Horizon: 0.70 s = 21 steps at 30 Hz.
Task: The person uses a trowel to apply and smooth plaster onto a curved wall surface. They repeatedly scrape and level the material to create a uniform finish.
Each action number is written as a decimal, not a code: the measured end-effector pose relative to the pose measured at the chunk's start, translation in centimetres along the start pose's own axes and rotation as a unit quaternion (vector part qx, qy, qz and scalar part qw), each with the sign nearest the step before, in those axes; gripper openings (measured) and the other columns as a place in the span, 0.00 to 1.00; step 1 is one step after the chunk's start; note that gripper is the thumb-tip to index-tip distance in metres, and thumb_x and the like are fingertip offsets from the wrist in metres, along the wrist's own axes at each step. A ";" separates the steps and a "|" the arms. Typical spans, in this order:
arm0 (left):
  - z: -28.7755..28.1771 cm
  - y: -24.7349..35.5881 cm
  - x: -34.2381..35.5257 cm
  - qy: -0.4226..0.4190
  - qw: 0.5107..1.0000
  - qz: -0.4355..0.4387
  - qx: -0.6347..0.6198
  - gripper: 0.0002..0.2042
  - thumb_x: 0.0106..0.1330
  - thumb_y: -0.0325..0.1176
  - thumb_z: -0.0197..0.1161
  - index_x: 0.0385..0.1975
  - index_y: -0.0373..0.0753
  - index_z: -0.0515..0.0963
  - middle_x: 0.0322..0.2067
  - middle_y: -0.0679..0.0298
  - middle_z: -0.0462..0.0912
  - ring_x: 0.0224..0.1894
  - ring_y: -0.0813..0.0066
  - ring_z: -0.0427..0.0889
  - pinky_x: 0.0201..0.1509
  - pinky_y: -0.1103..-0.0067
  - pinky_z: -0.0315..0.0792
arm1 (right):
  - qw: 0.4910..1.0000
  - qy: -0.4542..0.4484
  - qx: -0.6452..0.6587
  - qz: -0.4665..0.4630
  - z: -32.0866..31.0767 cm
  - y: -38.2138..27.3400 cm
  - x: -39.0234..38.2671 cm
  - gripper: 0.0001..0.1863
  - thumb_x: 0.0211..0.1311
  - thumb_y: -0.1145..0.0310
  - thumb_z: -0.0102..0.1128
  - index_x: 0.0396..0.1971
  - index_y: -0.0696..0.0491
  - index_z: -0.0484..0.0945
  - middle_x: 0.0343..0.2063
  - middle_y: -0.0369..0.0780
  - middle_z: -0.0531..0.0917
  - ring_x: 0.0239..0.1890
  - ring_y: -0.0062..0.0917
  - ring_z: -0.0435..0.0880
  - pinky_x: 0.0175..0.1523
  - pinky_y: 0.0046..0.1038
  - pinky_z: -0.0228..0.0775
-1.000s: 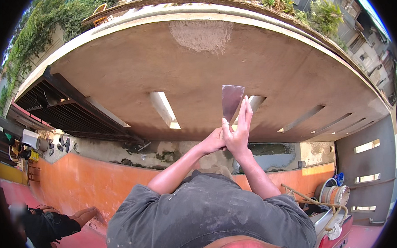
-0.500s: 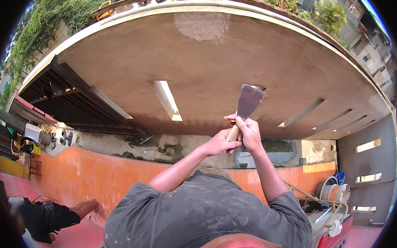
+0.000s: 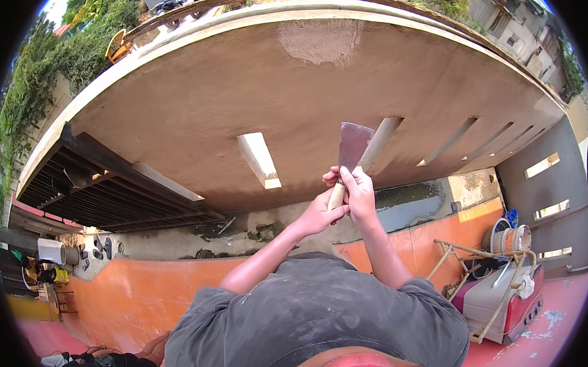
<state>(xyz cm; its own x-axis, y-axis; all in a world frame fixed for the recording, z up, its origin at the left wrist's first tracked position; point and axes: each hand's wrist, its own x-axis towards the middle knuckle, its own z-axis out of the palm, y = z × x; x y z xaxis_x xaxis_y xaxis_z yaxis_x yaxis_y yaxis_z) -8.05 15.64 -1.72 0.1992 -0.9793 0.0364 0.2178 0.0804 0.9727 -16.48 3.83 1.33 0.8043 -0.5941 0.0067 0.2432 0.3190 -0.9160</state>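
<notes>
Scraper (image 3: 353, 151) observed before the wall (image 3: 198, 102), apparently clear of it. Left hand (image 3: 320, 214) closed around the wooden handle; right hand (image 3: 360, 192) pinching near the blade's base. Progress, in my judgement: tool gripped, blade unapplied; a rough pale patch (image 3: 320, 41) shows above.

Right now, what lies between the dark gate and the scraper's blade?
The head view shows brown wall, a narrow slot beside the gate and a brighter slot nearer the blade.
</notes>
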 end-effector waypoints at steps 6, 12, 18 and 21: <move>-3.4 0.1 -2.8 0.030 0.999 -0.022 0.010 0.13 0.72 0.33 0.61 0.52 0.38 0.70 0.29 0.71 0.74 0.25 0.86 0.72 0.28 0.84 0.68 | 0.975 0.133 -0.100 -0.145 6.3 2.5 0.5 0.26 0.71 0.73 0.62 0.65 0.61 0.65 0.53 0.42 0.79 0.54 0.24 0.82 0.53 0.27 0.78; -5.5 0.0 -1.8 -0.031 0.996 -0.007 0.085 0.13 0.73 0.37 0.63 0.50 0.38 0.73 0.29 0.71 0.75 0.27 0.86 0.74 0.30 0.83 0.70 | 1.000 -0.012 0.027 -0.010 3.9 1.9 2.2 0.17 0.76 0.61 0.58 0.52 0.60 0.77 0.38 0.42 0.86 0.44 0.26 0.86 0.49 0.29 0.80; -6.9 1.0 2.1 -0.034 0.998 -0.008 0.042 0.12 0.75 0.37 0.61 0.48 0.36 0.76 0.32 0.68 0.80 0.33 0.83 0.77 0.38 0.82 0.72 | 0.989 0.090 0.095 -0.062 1.6 -0.6 4.9 0.21 0.82 0.55 0.45 0.53 0.59 0.74 0.18 0.35 0.74 0.21 0.21 0.78 0.32 0.26 0.76; -8.1 1.0 5.4 0.031 0.996 0.039 0.068 0.10 0.77 0.32 0.57 0.51 0.35 0.75 0.38 0.65 0.82 0.42 0.81 0.81 0.47 0.79 0.75 | 0.994 0.074 0.070 -0.029 -1.0 -3.6 6.9 0.22 0.83 0.53 0.40 0.58 0.57 0.69 0.17 0.33 0.65 0.14 0.18 0.67 0.21 0.24 0.66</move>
<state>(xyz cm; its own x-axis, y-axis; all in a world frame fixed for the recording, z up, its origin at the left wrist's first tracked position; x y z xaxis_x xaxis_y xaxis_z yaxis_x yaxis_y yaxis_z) 1.01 11.91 -2.37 0.2703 -0.9573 0.1025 0.0679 0.1252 0.9898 -12.37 -2.11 4.33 0.7014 -0.7127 -0.0107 0.3682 0.3751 -0.8507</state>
